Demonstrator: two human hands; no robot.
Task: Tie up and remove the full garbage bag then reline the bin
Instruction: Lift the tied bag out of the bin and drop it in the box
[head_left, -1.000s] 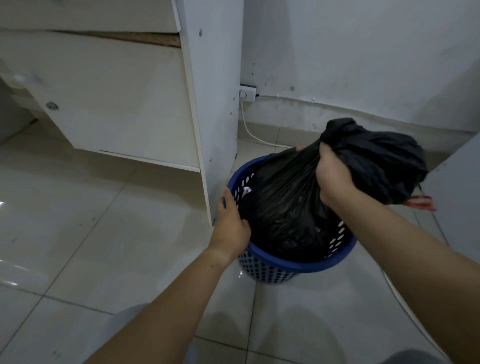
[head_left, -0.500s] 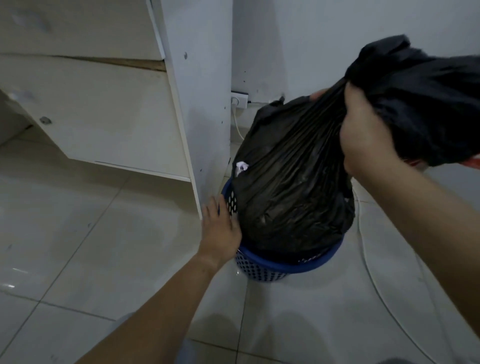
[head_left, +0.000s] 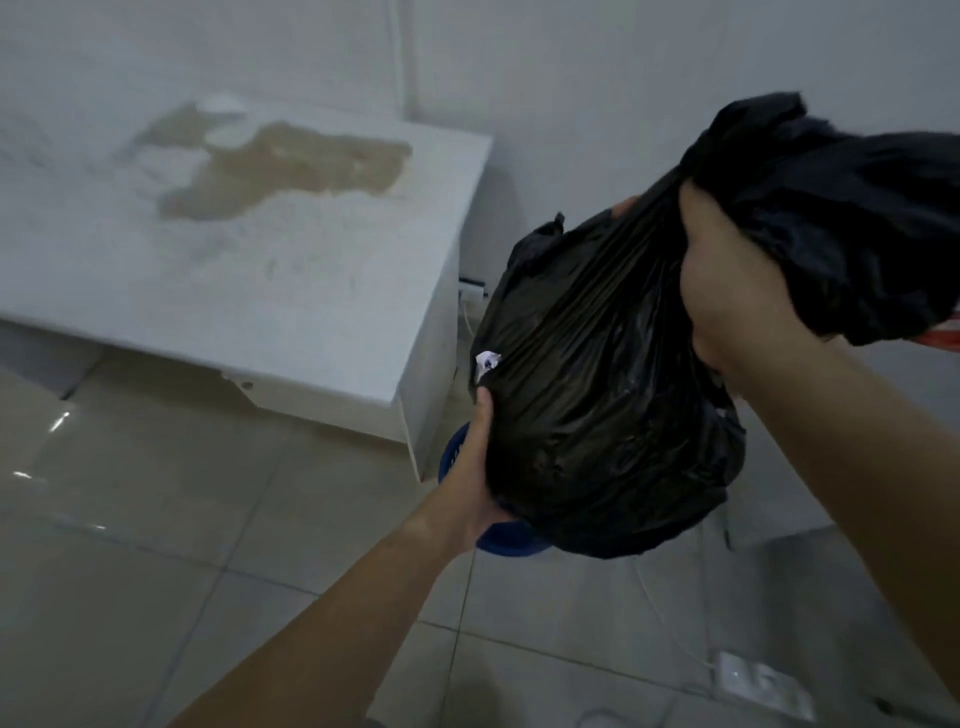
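Above the blue bin (head_left: 511, 540), of which only a sliver of rim shows, the full black garbage bag (head_left: 597, 395) hangs clear of the opening, blocking nearly all sight of the bin beneath it. The right hand (head_left: 737, 291) is clenched around the gathered neck of the bag, with the loose top bunched out beyond the fist. The left hand (head_left: 475, 467) lies against the bin-side flank of the bag, low down, fingers curled under it; whether it also presses on the bin rim I cannot tell. A scrap of white paper (head_left: 487, 359) pokes through the plastic just above that hand, so the film looks torn there.

To finish the lift well, the weight probably wants to sit in the left palm under the belly, while the right fist keeps the neck closed, since a pull from the neck alone could stretch that tear. The bag looks soft and fully packed, likely to sag once unsupported. The neck does not look knotted.

Around the bin, the floor (head_left: 156, 519) is glossy pale tile with glare patches. A white cabinet (head_left: 311, 291) stands just beside the bin, its top stained brown. A white cable (head_left: 670, 623) trails across the tiles on the bin's far side toward a white power strip (head_left: 763, 686), worth stepping around.
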